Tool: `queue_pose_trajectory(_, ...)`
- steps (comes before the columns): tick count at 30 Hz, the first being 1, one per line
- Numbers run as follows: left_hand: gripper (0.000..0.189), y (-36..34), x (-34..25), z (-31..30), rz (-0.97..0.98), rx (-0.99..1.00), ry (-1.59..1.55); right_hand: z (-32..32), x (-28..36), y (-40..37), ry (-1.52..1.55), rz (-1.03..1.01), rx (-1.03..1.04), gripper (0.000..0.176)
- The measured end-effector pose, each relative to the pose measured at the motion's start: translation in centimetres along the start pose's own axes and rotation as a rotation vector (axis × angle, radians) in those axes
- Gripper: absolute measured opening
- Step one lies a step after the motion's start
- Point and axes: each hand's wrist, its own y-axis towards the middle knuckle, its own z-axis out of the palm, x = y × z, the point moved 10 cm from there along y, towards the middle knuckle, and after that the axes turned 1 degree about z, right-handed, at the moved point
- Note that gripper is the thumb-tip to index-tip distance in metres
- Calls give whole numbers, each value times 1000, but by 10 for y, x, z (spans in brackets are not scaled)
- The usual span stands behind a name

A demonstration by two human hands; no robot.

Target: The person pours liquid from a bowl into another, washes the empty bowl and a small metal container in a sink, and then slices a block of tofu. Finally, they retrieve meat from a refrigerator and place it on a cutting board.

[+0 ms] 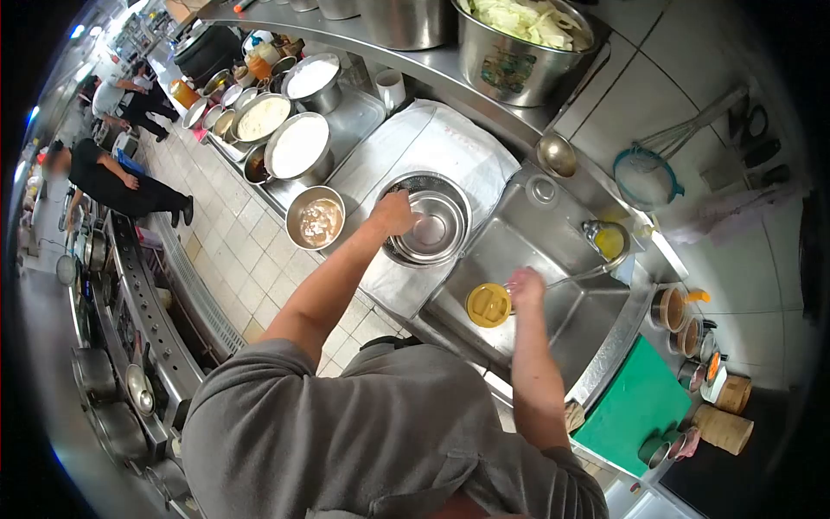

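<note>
My left hand (pixel 396 213) is closed on the near-left rim of a shiny metal bowl (pixel 432 227). That bowl sits inside a larger perforated metal colander (pixel 464 203) on the steel counter. Over the sink basin (pixel 553 322), my right hand (pixel 525 288) is closed at the edge of a yellow round container (pixel 489 304), with its inside or top facing up. The fingertips there are partly hidden and slightly blurred. To the left of the colander stands a metal pot of brownish liquid (pixel 316 218).
Pots of white contents (pixel 298 145) line the counter at upper left. A ladle (pixel 556 154) and strainer (pixel 647 177) hang by the wall. A green cutting board (pixel 635 406) lies right of the sink. A shelf holds a pot of cut cabbage (pixel 523 52). A person (pixel 112 177) stands at left.
</note>
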Motion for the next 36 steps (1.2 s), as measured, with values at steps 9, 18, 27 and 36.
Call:
queue_pose_trajectory(9, 28, -10, -4, -18, 0, 67, -495, 222, -11, -134, -801, -155, 128, 39)
queue_pose_trajectory(18, 23, 30, 16, -37, -198, -38, -1073, 158, 46, -116, -732, -198, 114, 23)
queue_pose_trajectory(27, 28, 91, 61, 43, -402, -180, -1659, -23, 119, -191, -284, -327, -245, 19)
queue_pose_trajectory(36, 33, -68, -222, 179, 581, 214, -464, -196, 76, -173, -1060, -731, -800, 16)
